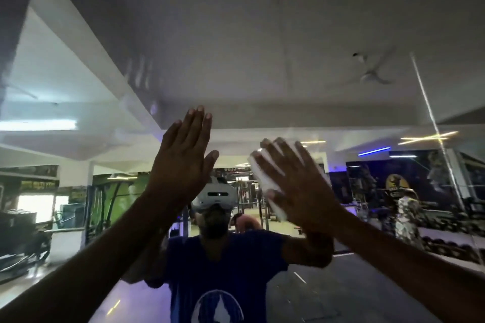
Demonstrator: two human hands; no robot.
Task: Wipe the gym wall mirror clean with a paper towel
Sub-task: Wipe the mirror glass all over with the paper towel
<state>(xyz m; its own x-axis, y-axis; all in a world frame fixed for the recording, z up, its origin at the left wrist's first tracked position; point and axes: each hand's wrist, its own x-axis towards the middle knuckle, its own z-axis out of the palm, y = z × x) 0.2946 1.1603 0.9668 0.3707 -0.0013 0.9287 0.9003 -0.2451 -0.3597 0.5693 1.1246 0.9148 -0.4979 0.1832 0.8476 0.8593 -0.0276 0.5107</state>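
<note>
Both arms are reaching up to the mirror [262, 34]. The left hand [183, 155] is lying flat against the glass, fingers [195, 126] straight and together, holding nothing. The right hand [294, 183] is pressing a white paper towel [262, 173] to the glass with fingers spread and straight. The person's reflection, wearing a headset [216, 198], is showing between the arms.

Paper towel [265, 178] between right hand [296, 183] and mirror [236, 47]; left hand [183, 155] beside.
</note>
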